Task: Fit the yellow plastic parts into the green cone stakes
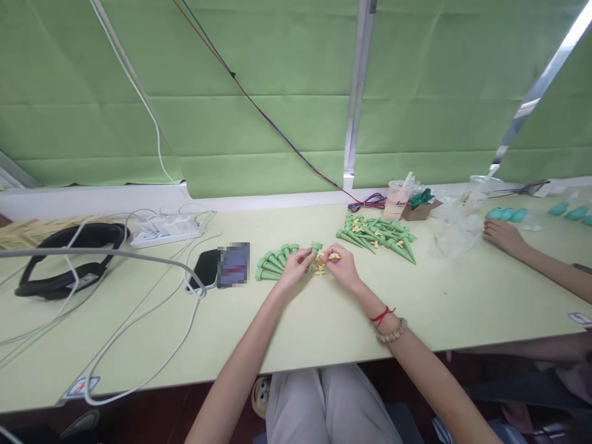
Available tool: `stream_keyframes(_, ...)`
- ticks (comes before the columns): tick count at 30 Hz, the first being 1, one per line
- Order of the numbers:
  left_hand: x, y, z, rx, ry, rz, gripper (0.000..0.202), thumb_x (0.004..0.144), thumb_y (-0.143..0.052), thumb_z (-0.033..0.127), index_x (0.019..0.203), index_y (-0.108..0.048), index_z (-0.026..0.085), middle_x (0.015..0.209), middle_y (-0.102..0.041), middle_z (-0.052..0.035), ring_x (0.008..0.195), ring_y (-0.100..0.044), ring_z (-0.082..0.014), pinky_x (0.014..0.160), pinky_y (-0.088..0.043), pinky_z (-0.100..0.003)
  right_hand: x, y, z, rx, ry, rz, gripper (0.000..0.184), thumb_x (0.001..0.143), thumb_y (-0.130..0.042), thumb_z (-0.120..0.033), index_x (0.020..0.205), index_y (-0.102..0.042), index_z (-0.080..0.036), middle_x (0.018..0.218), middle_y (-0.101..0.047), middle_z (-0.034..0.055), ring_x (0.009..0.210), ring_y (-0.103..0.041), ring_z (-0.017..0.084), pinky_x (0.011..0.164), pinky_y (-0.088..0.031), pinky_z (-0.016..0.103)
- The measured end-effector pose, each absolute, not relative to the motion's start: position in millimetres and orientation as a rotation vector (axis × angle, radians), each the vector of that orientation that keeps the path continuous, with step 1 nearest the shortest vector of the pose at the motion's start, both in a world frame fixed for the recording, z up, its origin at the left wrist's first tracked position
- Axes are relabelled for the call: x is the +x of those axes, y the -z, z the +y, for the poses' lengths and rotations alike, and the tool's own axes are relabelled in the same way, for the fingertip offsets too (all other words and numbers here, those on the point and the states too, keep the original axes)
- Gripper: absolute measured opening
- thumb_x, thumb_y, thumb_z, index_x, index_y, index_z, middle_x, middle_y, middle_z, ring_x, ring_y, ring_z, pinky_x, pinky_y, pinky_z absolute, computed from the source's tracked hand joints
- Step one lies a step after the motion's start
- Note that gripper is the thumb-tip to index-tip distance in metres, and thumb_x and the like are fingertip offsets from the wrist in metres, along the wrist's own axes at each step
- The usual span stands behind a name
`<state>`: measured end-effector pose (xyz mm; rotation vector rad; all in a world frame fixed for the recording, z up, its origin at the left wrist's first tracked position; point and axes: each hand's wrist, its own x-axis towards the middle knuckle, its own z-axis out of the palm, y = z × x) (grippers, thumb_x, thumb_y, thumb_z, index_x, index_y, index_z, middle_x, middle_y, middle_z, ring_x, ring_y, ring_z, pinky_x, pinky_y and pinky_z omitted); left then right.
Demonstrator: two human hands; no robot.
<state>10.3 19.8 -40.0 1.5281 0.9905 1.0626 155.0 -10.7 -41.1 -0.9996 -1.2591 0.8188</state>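
Observation:
My left hand (295, 269) is closed round a green plastic cone (315, 253), held just above the pale green table (324, 320). My right hand (341, 265) pinches a small yellow piece (333, 256) right beside the cone's wide end. A few more yellow pieces (320, 270) lie on the table between my hands. A row of several green cones (275, 261) lies to the left of my left hand. A loose pile of green cones mixed with yellow pieces (377, 236) lies farther back on the right.
Two phones (222, 267) lie left of the cones. A power strip (166, 230), white cables (139, 314) and a black headset (69, 259) fill the left side. Another person's hand (505, 236) rests at the right near clear plastic bags (456, 231), a drink cup (398, 200) and teal pieces (506, 214).

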Motion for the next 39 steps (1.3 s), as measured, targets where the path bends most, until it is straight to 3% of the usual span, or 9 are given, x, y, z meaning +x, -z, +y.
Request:
stream_keyframes(3,10,40,22,1.491,-1.113,0.943,0.036,0.065,-0.066,0.044,0.086,-0.068,0.014,0.075,-0.058,-0.0026,0.054,-0.043,-0.0063,0.048,-0.033,-0.020,155,39,-10,-1.000,-0.832,-1.249,0.026,0.061,-0.069,-0.036,0.067,-0.053,-0.017,0.073,-0.054,0.0015,0.068,-0.054,0.012,0.058,-0.050,0.025)
stream_keyframes(6,7,36,24,1.420,-1.148,0.924,0.044,0.063,-0.067,0.047,0.095,-0.067,0.016,0.090,-0.060,-0.0048,0.064,-0.049,-0.0087,0.052,-0.036,-0.020,153,36,-9,-1.035,-1.119,-1.112,0.036,0.060,-0.071,-0.040,0.082,-0.056,-0.017,0.084,-0.057,0.0033,0.069,-0.056,0.012,0.054,-0.052,0.026)
stream_keyframes(10,3,31,21,1.519,-1.127,0.853,0.038,0.065,-0.066,0.046,0.090,-0.069,0.017,0.086,-0.059,-0.0039,0.069,-0.048,-0.0098,0.057,-0.036,-0.021,152,31,-12,-0.976,-1.561,-0.952,0.037,0.075,-0.057,-0.049,0.082,-0.061,-0.013,0.077,-0.059,0.0056,0.064,-0.057,0.012,0.053,-0.053,0.025)
stream_keyframes(14,3,25,16,1.626,-1.111,0.780,0.027,0.071,-0.062,0.043,0.069,-0.066,0.016,0.069,-0.051,-0.0012,0.066,-0.044,-0.0100,0.061,-0.036,-0.022,155,25,-17,-0.793,-1.768,-0.868,0.022,0.076,-0.063,-0.036,0.076,-0.062,-0.014,0.072,-0.059,0.0020,0.062,-0.056,0.008,0.056,-0.052,0.020)
stream_keyframes(18,1,19,14,1.668,-1.112,0.753,0.027,0.071,-0.062,0.040,0.059,-0.063,0.016,0.072,-0.053,-0.0029,0.072,-0.047,-0.0120,0.069,-0.038,-0.023,157,23,-19,-0.771,-1.888,-0.838,0.016,0.073,-0.066,-0.029,0.071,-0.061,-0.014,0.065,-0.057,-0.0010,0.056,-0.053,0.005,0.056,-0.050,0.015)
stream_keyframes(23,0,23,18,1.657,-1.127,0.792,0.018,0.068,-0.066,0.034,0.075,-0.071,0.019,0.084,-0.059,-0.0046,0.082,-0.052,-0.0143,0.079,-0.038,-0.025,155,28,-17,-0.952,-1.677,-0.928,0.017,0.063,-0.072,-0.024,0.074,-0.063,-0.014,0.066,-0.059,-0.0014,0.055,-0.053,0.005,0.058,-0.049,0.017)
stream_keyframes(30,8,34,20,1.604,-1.211,0.981,0.022,0.065,-0.067,0.023,0.086,-0.072,0.016,0.086,-0.062,-0.0073,0.085,-0.055,-0.0155,0.082,-0.039,-0.028,154,37,-14,-1.185,-0.826,-1.204,0.024,0.056,-0.075,-0.032,0.060,-0.059,-0.014,0.065,-0.060,0.0031,0.061,-0.054,0.012,0.060,-0.049,0.024)
stream_keyframes(35,7,35,23,1.478,-1.232,0.991,0.030,0.064,-0.069,0.029,0.090,-0.071,0.016,0.099,-0.064,-0.0090,0.090,-0.056,-0.0164,0.081,-0.041,-0.028,157,29,-13,-1.114,-1.429,-0.985,0.032,0.070,-0.063,-0.045,0.078,-0.062,-0.014,0.073,-0.062,0.0044,0.060,-0.057,0.012,0.051,-0.052,0.025)
stream_keyframes(39,5,34,22,1.506,-1.198,0.918,0.031,0.064,-0.069,0.032,0.091,-0.071,0.017,0.098,-0.064,-0.0077,0.092,-0.056,-0.0162,0.084,-0.040,-0.028,162,24,-15,-0.937,-1.870,-0.854,0.028,0.082,-0.050,-0.036,0.080,-0.064,-0.012,0.072,-0.063,0.0043,0.057,-0.058,0.009,0.052,-0.051,0.021)
